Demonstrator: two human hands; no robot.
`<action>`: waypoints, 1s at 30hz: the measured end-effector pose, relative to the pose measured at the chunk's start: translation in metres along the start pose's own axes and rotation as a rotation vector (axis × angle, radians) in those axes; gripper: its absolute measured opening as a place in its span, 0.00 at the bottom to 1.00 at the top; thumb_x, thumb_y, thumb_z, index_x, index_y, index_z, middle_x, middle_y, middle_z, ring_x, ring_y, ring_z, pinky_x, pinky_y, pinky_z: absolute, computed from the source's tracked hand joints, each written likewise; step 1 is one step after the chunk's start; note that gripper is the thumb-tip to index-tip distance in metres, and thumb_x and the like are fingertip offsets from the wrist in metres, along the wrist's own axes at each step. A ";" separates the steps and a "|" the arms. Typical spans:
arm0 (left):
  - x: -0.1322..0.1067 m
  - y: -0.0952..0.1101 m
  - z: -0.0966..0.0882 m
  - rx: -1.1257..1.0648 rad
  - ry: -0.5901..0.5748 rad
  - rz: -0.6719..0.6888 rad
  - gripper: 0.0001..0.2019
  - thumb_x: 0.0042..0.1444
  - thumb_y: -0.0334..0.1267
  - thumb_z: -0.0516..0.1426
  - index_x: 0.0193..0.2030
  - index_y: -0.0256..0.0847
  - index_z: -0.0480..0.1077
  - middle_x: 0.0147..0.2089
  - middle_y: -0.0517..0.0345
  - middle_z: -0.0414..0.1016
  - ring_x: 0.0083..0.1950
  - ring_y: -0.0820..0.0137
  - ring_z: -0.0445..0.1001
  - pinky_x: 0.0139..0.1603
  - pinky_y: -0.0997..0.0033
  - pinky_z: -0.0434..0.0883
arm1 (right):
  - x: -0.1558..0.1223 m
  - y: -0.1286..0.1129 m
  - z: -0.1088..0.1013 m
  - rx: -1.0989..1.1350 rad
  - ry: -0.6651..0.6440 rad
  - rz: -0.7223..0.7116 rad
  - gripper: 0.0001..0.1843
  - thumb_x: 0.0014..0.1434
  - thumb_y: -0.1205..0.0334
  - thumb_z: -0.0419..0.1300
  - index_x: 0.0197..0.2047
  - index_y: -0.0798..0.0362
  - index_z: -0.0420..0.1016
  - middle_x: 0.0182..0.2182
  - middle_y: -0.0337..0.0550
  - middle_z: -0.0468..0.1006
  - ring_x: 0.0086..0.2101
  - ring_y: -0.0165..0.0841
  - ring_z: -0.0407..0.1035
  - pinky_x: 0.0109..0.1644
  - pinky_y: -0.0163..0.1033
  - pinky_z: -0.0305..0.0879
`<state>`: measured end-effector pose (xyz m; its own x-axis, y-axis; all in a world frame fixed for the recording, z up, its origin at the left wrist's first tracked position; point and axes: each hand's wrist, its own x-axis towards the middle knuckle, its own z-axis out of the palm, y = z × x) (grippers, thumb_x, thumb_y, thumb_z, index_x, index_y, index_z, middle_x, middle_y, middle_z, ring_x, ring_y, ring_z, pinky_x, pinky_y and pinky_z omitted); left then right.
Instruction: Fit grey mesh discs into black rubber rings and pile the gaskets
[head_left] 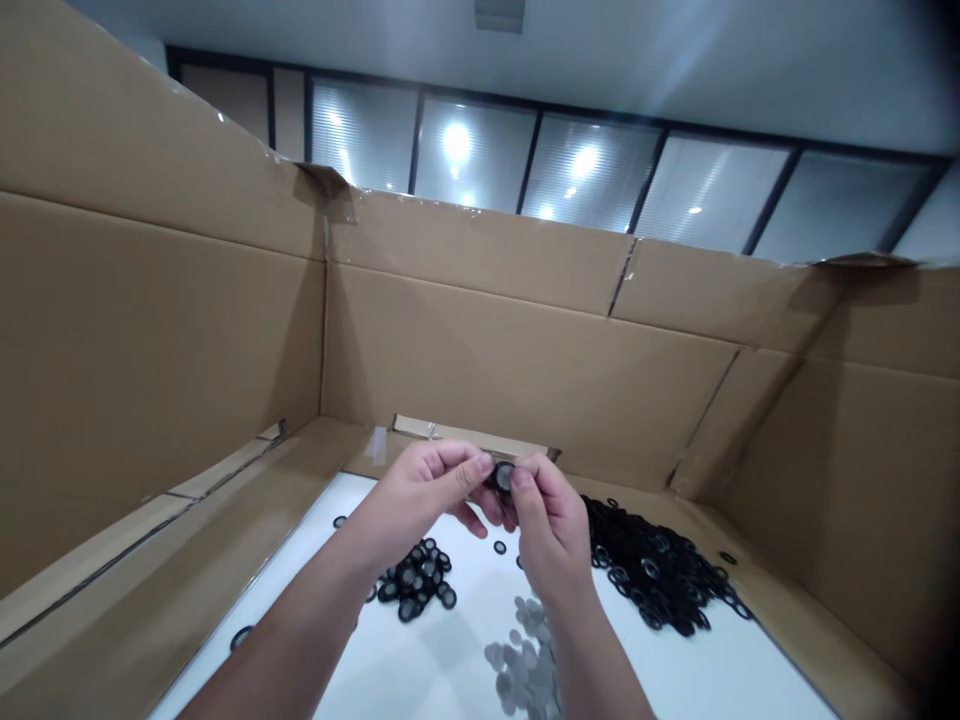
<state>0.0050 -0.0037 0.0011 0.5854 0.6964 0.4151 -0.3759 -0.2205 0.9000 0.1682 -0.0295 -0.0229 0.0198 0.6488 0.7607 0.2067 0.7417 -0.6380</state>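
Observation:
Between both hands, above the white board (420,670), is a small black ring with a grey disc in its middle (503,477). My left hand (442,487) pinches it from the left with thumb and fingers, and my right hand (551,505) grips its right edge. Below my left wrist lies a pile of black rings with grey centres (416,578). A heap of plain black rings (660,565) spreads to the right of my right hand. Loose grey discs (525,660) lie beside my right forearm, which hides some of them.
Tall cardboard walls (480,270) enclose the board on the left, back and right. Single rings lie apart, one black ring (241,637) at the board's left edge and another ring (500,547) under my hands. Framed glass panels (480,150) stand behind the cardboard.

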 end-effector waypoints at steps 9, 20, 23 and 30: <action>-0.001 0.008 -0.013 0.136 -0.044 -0.042 0.11 0.64 0.43 0.62 0.37 0.35 0.76 0.34 0.55 0.78 0.37 0.71 0.78 0.36 0.74 0.78 | 0.000 0.004 -0.008 -0.026 -0.080 0.042 0.19 0.71 0.52 0.54 0.28 0.50 0.62 0.20 0.31 0.62 0.21 0.27 0.55 0.26 0.34 0.53; -0.003 0.009 -0.014 0.121 -0.087 -0.086 0.10 0.62 0.43 0.63 0.39 0.36 0.76 0.36 0.54 0.79 0.40 0.69 0.79 0.37 0.73 0.79 | 0.004 0.000 -0.014 -0.155 -0.191 0.068 0.20 0.71 0.52 0.54 0.28 0.51 0.65 0.20 0.32 0.65 0.22 0.27 0.57 0.27 0.35 0.53; -0.002 0.008 -0.013 0.112 -0.087 -0.091 0.11 0.61 0.43 0.65 0.38 0.36 0.75 0.33 0.55 0.78 0.37 0.71 0.78 0.35 0.74 0.78 | 0.003 0.000 -0.016 -0.084 -0.257 0.099 0.21 0.72 0.51 0.53 0.28 0.51 0.65 0.19 0.32 0.66 0.21 0.27 0.57 0.27 0.35 0.53; 0.003 -0.001 -0.002 0.010 0.039 -0.020 0.10 0.60 0.41 0.65 0.38 0.36 0.73 0.31 0.58 0.79 0.33 0.72 0.80 0.36 0.74 0.77 | 0.000 0.002 -0.004 -0.027 -0.110 0.061 0.20 0.74 0.50 0.49 0.31 0.50 0.64 0.23 0.34 0.66 0.23 0.28 0.59 0.27 0.34 0.55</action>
<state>0.0059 0.0003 0.0014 0.5641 0.7268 0.3919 -0.3570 -0.2133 0.9094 0.1725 -0.0284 -0.0234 -0.0742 0.7087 0.7016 0.2348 0.6962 -0.6784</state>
